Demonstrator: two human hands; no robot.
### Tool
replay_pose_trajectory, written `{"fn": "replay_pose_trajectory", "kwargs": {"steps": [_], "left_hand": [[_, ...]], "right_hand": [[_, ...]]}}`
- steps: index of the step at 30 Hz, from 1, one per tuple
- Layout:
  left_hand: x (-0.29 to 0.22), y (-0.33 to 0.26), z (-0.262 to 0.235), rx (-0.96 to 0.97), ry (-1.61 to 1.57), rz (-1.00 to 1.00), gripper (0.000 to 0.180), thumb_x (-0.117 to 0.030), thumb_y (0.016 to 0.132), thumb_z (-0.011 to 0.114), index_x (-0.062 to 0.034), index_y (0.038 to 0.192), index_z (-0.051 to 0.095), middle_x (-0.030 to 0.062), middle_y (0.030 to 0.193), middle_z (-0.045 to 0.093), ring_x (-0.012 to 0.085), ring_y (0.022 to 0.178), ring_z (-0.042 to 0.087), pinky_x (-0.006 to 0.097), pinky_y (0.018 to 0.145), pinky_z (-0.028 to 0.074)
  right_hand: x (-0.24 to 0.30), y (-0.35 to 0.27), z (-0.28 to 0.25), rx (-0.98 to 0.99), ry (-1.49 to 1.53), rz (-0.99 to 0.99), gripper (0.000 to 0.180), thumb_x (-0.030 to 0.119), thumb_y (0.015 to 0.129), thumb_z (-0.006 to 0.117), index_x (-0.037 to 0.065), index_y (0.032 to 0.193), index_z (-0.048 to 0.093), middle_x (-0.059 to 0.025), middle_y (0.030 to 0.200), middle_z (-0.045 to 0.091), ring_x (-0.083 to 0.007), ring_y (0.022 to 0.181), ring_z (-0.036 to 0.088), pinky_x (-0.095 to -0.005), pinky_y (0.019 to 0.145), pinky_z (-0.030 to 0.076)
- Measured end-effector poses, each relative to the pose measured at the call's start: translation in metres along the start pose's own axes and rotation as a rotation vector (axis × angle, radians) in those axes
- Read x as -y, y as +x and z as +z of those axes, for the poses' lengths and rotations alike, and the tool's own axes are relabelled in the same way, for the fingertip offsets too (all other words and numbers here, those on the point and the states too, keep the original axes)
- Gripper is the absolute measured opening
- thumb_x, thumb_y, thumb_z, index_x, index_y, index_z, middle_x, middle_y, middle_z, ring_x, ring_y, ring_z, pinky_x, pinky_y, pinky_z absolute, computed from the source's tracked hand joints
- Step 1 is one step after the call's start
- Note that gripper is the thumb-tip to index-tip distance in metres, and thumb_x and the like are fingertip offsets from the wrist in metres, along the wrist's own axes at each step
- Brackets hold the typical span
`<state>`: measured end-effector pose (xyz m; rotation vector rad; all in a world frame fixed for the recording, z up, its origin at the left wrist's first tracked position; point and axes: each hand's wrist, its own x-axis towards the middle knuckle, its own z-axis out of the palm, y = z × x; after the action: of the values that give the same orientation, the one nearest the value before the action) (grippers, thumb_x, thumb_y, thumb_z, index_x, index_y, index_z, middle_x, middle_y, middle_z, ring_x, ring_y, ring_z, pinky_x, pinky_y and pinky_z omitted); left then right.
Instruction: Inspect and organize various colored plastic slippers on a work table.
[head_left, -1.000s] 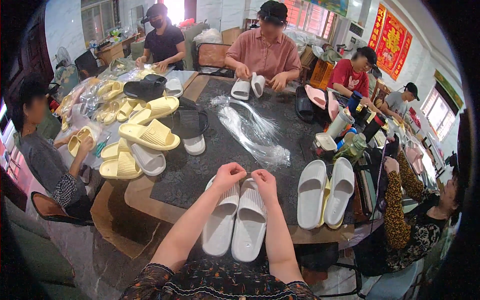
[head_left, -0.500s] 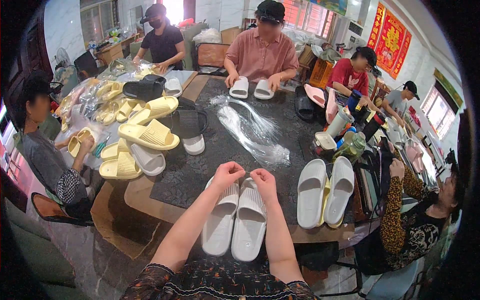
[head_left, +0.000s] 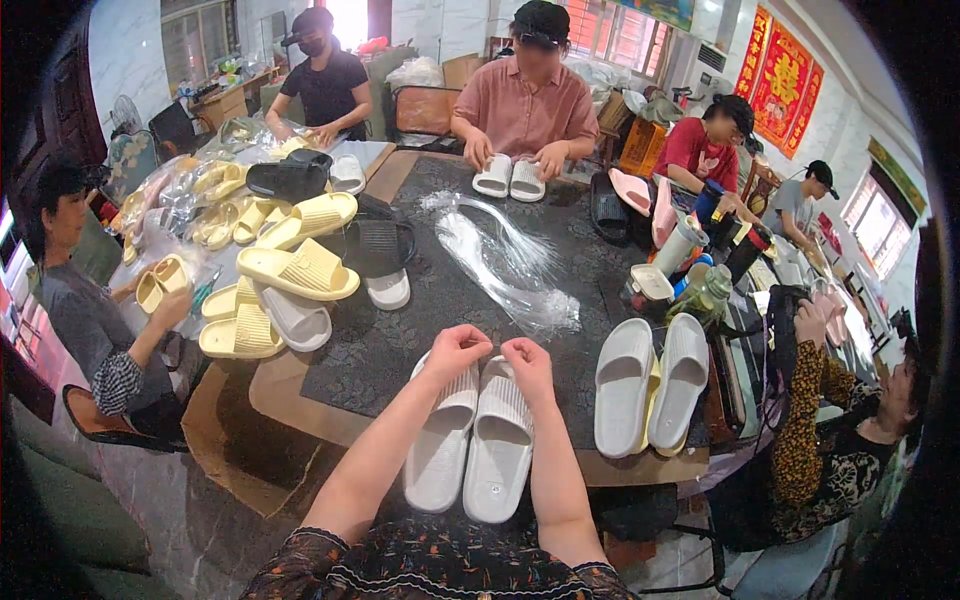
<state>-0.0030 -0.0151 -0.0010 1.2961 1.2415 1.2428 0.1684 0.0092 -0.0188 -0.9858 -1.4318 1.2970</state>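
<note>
A pair of light grey slide slippers (head_left: 497, 450) lies side by side at the table's near edge, toes away from me. Over their ribbed straps, my left hand (head_left: 458, 352) and my right hand (head_left: 527, 362) are close together, thumbs and forefingers pinched. Between the fingertips there is a faint thin clear plastic strand, barely visible. Just beyond lies a loose bundle of clear plastic strands (head_left: 490, 255) on the dark patterned mat (head_left: 370, 350). To the right of my hands, grey slippers (head_left: 622, 390) rest on a yellow pair.
Pale yellow slippers (head_left: 300, 268) pile up at left with grey and black ones. Bottles and cups (head_left: 685, 260) crowd the right side. Across the table a person (head_left: 525, 100) handles white slippers (head_left: 510, 178). Other people sit around; one at right holds a black bag (head_left: 785, 325).
My hands have barely moved. The person across has brought the two white slippers together. At left, a person has lifted a yellow pair slightly; at right, the black bag is raised.
</note>
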Motion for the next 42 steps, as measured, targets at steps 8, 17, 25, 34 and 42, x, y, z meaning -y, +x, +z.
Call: {"fn": "replay_pose_trajectory", "kwargs": {"steps": [8, 17, 25, 34, 42], "left_hand": [[0.000, 0.000, 0.004, 0.020, 0.044, 0.036, 0.010, -0.011, 0.078, 0.069, -0.0038, 0.083, 0.065, -0.0004, 0.076, 0.063, 0.0064, 0.071, 0.056, 0.022, 0.065, 0.046], [0.002, -0.001, 0.000, 0.017, -0.018, 0.032, 0.010, -0.011, 0.079, 0.068, -0.0037, 0.084, 0.065, -0.0011, 0.076, 0.063, 0.0059, 0.070, 0.055, 0.022, 0.064, 0.045], [0.007, 0.003, -0.002, 0.016, -0.061, 0.004, 0.010, -0.011, 0.079, 0.069, -0.0034, 0.085, 0.065, -0.0006, 0.078, 0.064, 0.0063, 0.071, 0.056, 0.022, 0.065, 0.046], [0.007, 0.003, -0.002, -0.026, -0.045, 0.027, 0.011, -0.010, 0.079, 0.069, -0.0028, 0.085, 0.064, 0.0000, 0.077, 0.064, 0.0064, 0.070, 0.057, 0.022, 0.065, 0.047], [0.008, 0.004, -0.001, -0.060, -0.040, -0.019, 0.011, -0.011, 0.079, 0.069, -0.0036, 0.086, 0.065, 0.0001, 0.078, 0.064, 0.0060, 0.071, 0.058, 0.022, 0.064, 0.047]], "right_hand": [[-0.005, 0.001, -0.001, 0.016, 0.001, -0.004, 0.009, 0.012, 0.085, 0.065, 0.003, 0.085, 0.063, 0.0063, 0.070, 0.057, -0.0007, 0.063, 0.046, -0.0182, 0.056, 0.037], [-0.002, 0.001, 0.001, 0.015, 0.031, 0.008, 0.009, 0.012, 0.085, 0.064, 0.003, 0.085, 0.064, 0.0050, 0.070, 0.057, -0.0016, 0.063, 0.048, -0.0177, 0.058, 0.038], [-0.008, 0.002, -0.001, -0.011, 0.087, -0.018, 0.010, 0.013, 0.085, 0.064, 0.003, 0.085, 0.064, 0.0061, 0.072, 0.057, -0.0012, 0.063, 0.047, -0.0170, 0.058, 0.038], [-0.003, 0.003, -0.002, -0.050, 0.038, 0.001, 0.010, 0.013, 0.085, 0.064, 0.003, 0.086, 0.063, 0.0045, 0.074, 0.059, -0.0020, 0.066, 0.050, -0.0192, 0.060, 0.040], [0.000, 0.001, -0.002, -0.077, 0.069, -0.010, 0.010, 0.012, 0.085, 0.065, 0.003, 0.088, 0.063, 0.0040, 0.073, 0.060, -0.0020, 0.065, 0.050, -0.0186, 0.059, 0.040]]}}
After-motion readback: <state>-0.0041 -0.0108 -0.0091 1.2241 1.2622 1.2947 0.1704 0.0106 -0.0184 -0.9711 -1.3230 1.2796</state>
